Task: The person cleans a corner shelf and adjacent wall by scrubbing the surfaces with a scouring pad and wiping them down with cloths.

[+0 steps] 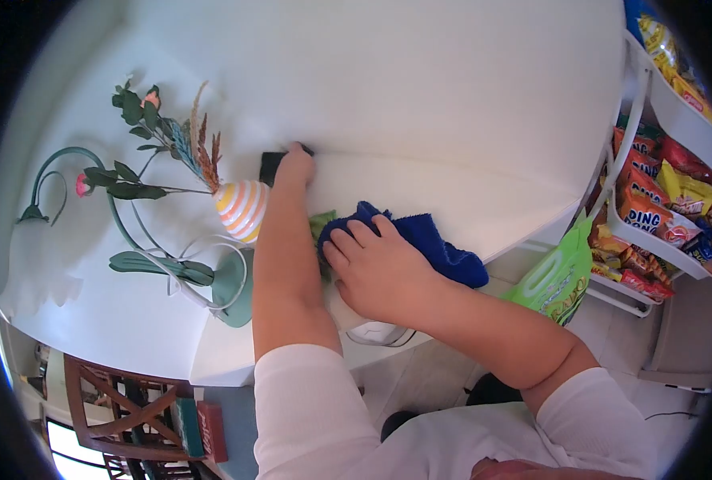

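My left hand [297,166] reaches to the back of the white table, its fingers closed over a small dark block-like object [270,166] against the wall. What kind of thing it is cannot be made out. My right hand [382,268] presses on a bunched blue cloth [444,246], its fingers curled into the fabric. A bit of green material [322,224] shows beside the cloth, partly hidden. Left of my left forearm stands a striped orange-and-white vase [242,210] with artificial flowers.
A green lamp [232,288] with a white cable stands at left. Near the table's front edge lies a rounded white object [374,331] with a cord. A green bag [554,276] and a white cart [668,250] of snack packs are at right; a wooden chair [128,412] is lower left.
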### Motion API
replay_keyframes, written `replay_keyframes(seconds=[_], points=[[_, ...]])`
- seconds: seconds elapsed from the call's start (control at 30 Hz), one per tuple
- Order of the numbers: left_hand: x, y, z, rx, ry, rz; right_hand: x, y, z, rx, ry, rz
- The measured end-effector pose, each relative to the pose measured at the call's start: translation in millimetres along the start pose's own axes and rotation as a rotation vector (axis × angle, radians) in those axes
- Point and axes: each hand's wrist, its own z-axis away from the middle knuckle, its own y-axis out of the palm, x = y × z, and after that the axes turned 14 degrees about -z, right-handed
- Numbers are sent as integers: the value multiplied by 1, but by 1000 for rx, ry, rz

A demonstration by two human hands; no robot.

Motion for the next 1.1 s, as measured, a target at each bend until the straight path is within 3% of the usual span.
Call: replay_keyframes(seconds=[0.03,0.13,0.2,0.3,0.4,0.47,0.5,0.57,0.63,0.7,0.8,0.93,1.03,1.07,1.1], points=[[-4,-1,2,-10,18,-16,0,-3,-1,54,37,-17],[-14,-20,29,-40,277,-14,-6,9,-2,-108,-19,6],[-24,-27,52,-77,362,143,-8,11,-4,-118,-23,-4],[-48,-57,109,-181,305,362,-15,6,-7,-1,24,-46],[-47,-67,144,-419,196,698,-28,-16,-6,149,32,-81],[-26,-85,181,-561,201,723,-32,-47,4,224,187,-111],[-11,-89,199,-634,202,737,-41,-58,16,164,227,-63],[39,-87,228,-563,227,922,-57,-82,47,54,303,76],[88,-95,283,-482,152,1174,-67,-106,74,3,324,229],[144,-100,332,-545,-54,1114,-63,-110,82,2,295,339],[213,-92,385,-834,-431,1259,-58,-97,73,48,304,438],[275,-50,397,-970,-656,529,-54,-72,13,201,387,449],[308,-3,372,-759,-529,255,-63,-41,-40,232,361,421],[314,15,359,-749,-392,222,-67,-29,-60,262,376,435],[294,10,349,-651,-385,326,-70,-18,-79,290,392,447]])
